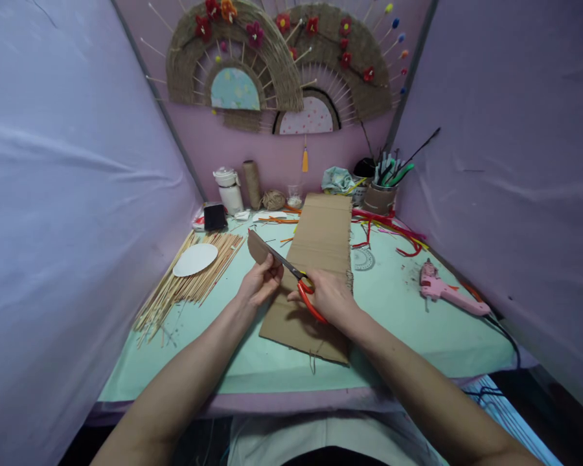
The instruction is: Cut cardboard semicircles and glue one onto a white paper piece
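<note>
"Pinching what with the left hand (263,279)?"

"A curved brown cardboard piece (257,248); gripping red-handled metal scissors (298,276) with the right hand (329,298)."

"Where?"

"Above a brown cardboard sheet (321,233) on a mint-green surface (393,304), between lilac fabric walls (505,162)."

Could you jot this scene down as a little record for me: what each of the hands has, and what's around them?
Left hand: holds a small cardboard piece
Right hand: holds red-handled scissors, blades beside the piece
Below the hands: cardboard sheet on the table
Left of sheet: thin sticks, a white oval lying on them
Right of sheet: protractor, pink glue gun
Table back: jar, tube, twine
Wall: two decorated arches
</note>
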Tool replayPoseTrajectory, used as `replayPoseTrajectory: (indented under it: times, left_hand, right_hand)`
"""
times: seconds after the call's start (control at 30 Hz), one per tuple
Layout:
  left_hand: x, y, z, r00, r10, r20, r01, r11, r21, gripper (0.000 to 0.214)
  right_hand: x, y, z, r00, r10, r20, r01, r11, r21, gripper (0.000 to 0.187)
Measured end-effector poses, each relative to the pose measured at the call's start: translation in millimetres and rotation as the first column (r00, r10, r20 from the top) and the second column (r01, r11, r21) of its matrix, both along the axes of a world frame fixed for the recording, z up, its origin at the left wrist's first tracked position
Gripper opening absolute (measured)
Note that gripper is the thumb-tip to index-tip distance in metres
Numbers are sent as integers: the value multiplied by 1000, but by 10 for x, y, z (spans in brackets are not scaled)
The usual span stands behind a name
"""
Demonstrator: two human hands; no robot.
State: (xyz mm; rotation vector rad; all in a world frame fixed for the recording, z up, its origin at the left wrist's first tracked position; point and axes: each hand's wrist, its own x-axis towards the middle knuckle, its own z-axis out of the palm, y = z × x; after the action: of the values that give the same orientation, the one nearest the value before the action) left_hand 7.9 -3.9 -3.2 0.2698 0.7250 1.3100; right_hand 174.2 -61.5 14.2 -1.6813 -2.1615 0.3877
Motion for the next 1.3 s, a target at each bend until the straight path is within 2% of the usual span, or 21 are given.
replayPoseTrajectory:
  times: [0.3, 0.5, 0.57, 0.8, 0.93, 1.03, 1.1, 1.17, 1.23, 1.3]
  left_hand:
    - [6, -18, 63, 1000, 15, 0, -15, 1000, -17, 16]
    - [16, -37, 100, 1000, 5, -11, -5, 1000, -18, 13]
    - [22, -45, 103, 1000, 4, -19, -4, 1000, -15, 13]
    - [20, -66, 98, 999, -44, -29, 45, 997, 58, 13]
    - [14, -66, 80, 995, -58, -79, 65, 994, 89, 13]
    - [-21, -51, 95, 989, -58, -134, 71, 993, 94, 13]
    - [-86, -35, 136, 980, -75, -184, 96, 990, 106, 17]
    - [-193, -19, 201, 909, -142, -391, 217, 964, 154, 23]
    - [-329, -6, 280, 769, -241, -592, 388, 912, 132, 32]
    - [-469, -3, 366, 607, -330, -723, 553, 828, 87, 37]
  right_hand:
    - [-24, 11, -72, 998, -26, -55, 27, 1000, 17, 39]
    - [18, 82, -166, 942, -138, -307, 130, 990, -46, 31]
    - [38, 102, -178, 923, -169, -345, 159, 986, -58, 28]
    - [9, 101, -220, 938, -58, -341, 65, 998, 11, 33]
    - [-6, 97, -225, 927, -43, -372, 55, 998, 20, 34]
    - [99, 135, -199, 913, -122, -389, 133, 991, 1, 34]
    - [263, 185, -191, 884, -218, -413, 241, 971, 2, 34]
    - [492, 239, -205, 845, -326, -425, 371, 928, 26, 36]
    - [747, 276, -241, 808, -435, -398, 491, 870, 46, 36]
    - [975, 288, -291, 778, -540, -322, 584, 810, 53, 36]
